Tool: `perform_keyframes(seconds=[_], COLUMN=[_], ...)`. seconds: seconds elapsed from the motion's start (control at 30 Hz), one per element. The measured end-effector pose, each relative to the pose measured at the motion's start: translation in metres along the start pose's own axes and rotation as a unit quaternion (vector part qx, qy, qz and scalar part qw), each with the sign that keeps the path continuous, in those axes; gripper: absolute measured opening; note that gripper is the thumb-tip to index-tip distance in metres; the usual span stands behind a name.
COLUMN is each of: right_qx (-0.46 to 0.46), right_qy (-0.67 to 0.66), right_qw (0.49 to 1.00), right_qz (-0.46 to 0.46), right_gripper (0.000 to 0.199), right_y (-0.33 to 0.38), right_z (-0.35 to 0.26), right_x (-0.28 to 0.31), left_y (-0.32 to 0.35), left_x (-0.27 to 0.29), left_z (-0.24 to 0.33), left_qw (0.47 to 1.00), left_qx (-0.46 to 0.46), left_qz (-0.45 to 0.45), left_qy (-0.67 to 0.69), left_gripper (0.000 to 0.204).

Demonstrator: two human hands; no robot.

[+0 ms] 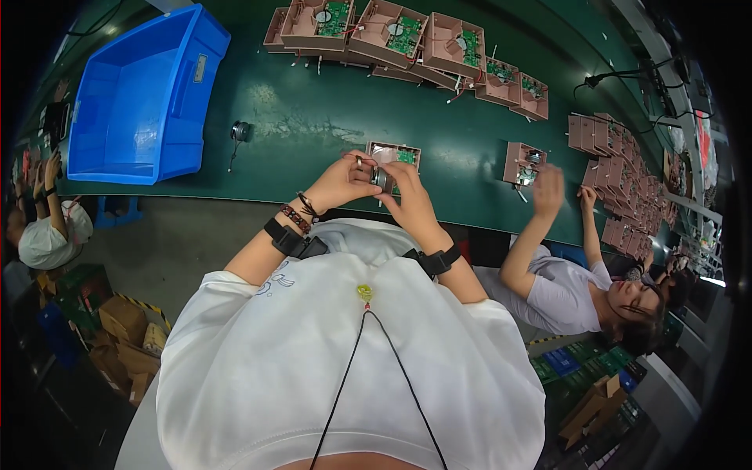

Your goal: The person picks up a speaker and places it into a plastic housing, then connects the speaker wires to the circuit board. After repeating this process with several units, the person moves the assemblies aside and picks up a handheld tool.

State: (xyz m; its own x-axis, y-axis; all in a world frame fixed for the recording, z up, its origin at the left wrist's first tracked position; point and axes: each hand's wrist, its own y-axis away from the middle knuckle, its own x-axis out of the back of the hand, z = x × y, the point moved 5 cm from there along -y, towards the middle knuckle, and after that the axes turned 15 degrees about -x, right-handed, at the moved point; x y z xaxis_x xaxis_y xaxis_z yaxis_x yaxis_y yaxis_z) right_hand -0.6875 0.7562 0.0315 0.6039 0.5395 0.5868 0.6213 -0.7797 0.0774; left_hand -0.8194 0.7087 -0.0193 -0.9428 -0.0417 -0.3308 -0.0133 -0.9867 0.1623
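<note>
My left hand (342, 182) and my right hand (413, 207) come together near the table's front edge. Pinched between their fingers is a small round black-and-silver part, seemingly a speaker (380, 178). Right behind the fingers lies a pinkish-brown plastic housing (381, 146) with a green circuit board (406, 157) in it. My hands cover its near side, so whether the speaker touches the housing I cannot tell. To the left, a similar round speaker (240, 131) with a thin wire rests on the green table (305, 102).
A big blue bin (141, 117) stands at the left. Stacked housings (454, 48) with boards and wires line the far side, and more piles (627, 176) fill the right. A co-worker (572, 286) at the right has a hand by another housing (517, 166).
</note>
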Motion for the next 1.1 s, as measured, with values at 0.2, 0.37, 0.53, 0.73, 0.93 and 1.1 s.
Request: perform_keyframes(seconds=[0.2,0.37,0.53,0.73,0.93,1.1], right_qx=[-0.038,-0.083,-0.141,-0.165,-0.120,-0.081], right_qy=[-0.037,-0.057,-0.108,0.041,0.167,0.170], right_qw=[0.997,0.993,0.983,0.982,0.978,0.980], right_qz=[-0.053,-0.057,0.053,0.080,0.036,0.060], right_gripper=[0.050,0.048,0.044,0.041,0.038,0.035], right_y=[-0.009,-0.014,-0.028,-0.038,-0.039,-0.038], right_z=[0.010,0.023,0.042,0.044,0.045,0.048], right_x=[-0.002,-0.005,0.005,0.009,-0.010,-0.019], left_y=[-0.007,-0.012,-0.015,-0.007,0.009,0.012], left_x=[0.005,0.007,0.007,-0.006,-0.007,-0.006], left_z=[-0.010,-0.013,0.015,0.015,0.003,-0.008], left_qw=[0.999,0.999,0.871,0.760,0.779,0.803], left_qx=[0.009,-0.026,-0.158,-0.195,-0.176,-0.162], left_qz=[-0.023,-0.028,-0.014,-0.055,-0.052,-0.075], left_qy=[-0.026,0.000,-0.465,-0.617,-0.600,-0.568], left_gripper=[0.047,0.050,0.048,0.029,0.026,0.017])
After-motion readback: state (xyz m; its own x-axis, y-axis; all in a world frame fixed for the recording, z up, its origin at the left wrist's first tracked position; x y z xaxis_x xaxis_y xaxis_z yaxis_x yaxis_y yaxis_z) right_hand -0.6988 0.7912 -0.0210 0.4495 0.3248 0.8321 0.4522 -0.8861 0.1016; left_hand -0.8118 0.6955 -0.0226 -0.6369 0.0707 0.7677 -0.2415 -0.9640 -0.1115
